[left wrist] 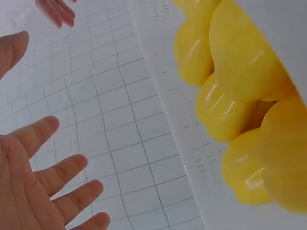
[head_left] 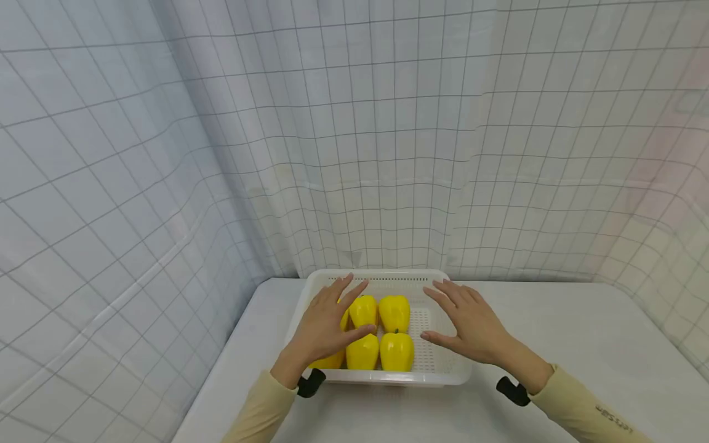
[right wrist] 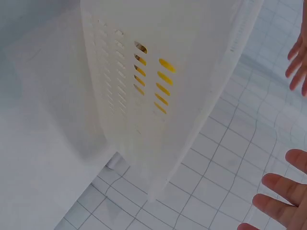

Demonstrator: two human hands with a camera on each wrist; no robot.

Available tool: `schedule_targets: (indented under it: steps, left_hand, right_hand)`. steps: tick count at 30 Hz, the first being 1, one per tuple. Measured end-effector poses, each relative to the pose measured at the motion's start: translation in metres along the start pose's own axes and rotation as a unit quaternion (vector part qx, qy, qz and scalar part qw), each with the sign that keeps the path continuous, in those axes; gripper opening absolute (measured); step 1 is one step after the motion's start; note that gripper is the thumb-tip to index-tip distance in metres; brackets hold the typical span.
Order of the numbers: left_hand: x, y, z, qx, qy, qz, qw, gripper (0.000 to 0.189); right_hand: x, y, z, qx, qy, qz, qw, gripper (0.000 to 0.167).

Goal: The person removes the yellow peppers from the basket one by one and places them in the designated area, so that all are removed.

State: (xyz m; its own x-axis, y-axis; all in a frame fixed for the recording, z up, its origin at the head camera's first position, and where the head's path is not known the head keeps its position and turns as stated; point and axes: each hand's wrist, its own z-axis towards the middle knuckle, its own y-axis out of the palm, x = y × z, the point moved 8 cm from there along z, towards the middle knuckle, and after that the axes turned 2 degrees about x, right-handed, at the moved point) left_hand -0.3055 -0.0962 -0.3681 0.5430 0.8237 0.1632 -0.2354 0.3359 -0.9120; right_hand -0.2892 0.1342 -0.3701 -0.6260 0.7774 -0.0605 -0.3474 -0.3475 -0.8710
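Observation:
A white plastic basket (head_left: 388, 377) with slotted walls holds several yellow bell peppers (head_left: 396, 352), grouped in rows toward its left and middle. Over the basket's left part hovers my left hand (head_left: 323, 325), fingers spread, hiding some of the peppers behind it. My right hand (head_left: 474, 324) is held by the basket's right side, its fingers spread and pointing inward. Both palms hold nothing. In the left wrist view the left fingers stand apart from the peppers (left wrist: 244, 52). The right wrist view shows the basket's slotted side (right wrist: 129, 86), with yellow visible through some slots.
The basket stands on a white table (head_left: 559, 344) near its back edge. A white curtain (head_left: 388, 154) with a dark grid pattern hangs behind the table and along the left and right sides. Dark straps (head_left: 311, 383) sit at the wrists.

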Motion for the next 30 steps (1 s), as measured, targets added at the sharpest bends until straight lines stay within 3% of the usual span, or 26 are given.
schedule_targets:
  steps: [5,12,23,30]
  left_hand:
    - [-0.018,-0.006,-0.014,0.008,-0.054,-0.056,0.9969,0.072]
    - [-0.046,-0.002,-0.04,-0.03,-0.121,-0.122,0.9846,0.07]
    - [-0.084,0.02,-0.074,-0.027,-0.205,-0.15,0.9668,0.086]
    - [-0.098,0.035,-0.088,0.011,-0.237,-0.189,0.953,0.077]
  right_hand:
    - [-0.002,-0.006,-0.001,0.037,-0.003,0.021,0.9991,0.067]
    - [-0.003,-0.008,-0.002,0.06,-0.007,0.032,0.9976,0.055]
    - [0.0,0.003,0.0,0.026,0.019,0.061,0.9976,0.048]
    - [-0.002,0.005,0.007,0.005,0.024,0.078,0.9966,0.043]
